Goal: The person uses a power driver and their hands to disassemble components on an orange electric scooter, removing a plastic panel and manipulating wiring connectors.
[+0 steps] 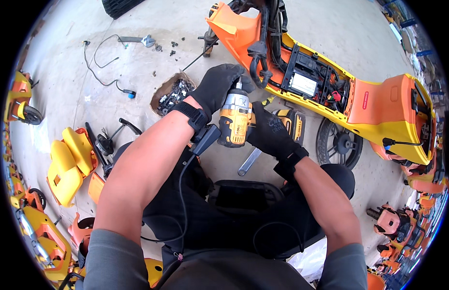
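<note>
In the middle of the head view I hold a yellow and black cordless impact driver (234, 124). My gloved right hand (270, 129) grips its handle, with the battery (297, 126) beyond my fingers. My gloved left hand (219, 84) has its fingers closed around the silver bit (239, 83) at the nose of the driver, partly hiding it. A steel wrench (247, 164) lies on the floor below the driver. Just left of my left hand sits a cardboard box of small fasteners (173, 94).
A partly dismantled orange-yellow scooter (374, 111) with a wheel (340, 142) spans the upper right. Yellow panels (69, 164) lie at left. Cables (108, 63) and a large wrench (137, 40) lie at upper left. More scooters and parts crowd both edges. A black padded item (241, 197) sits between my legs.
</note>
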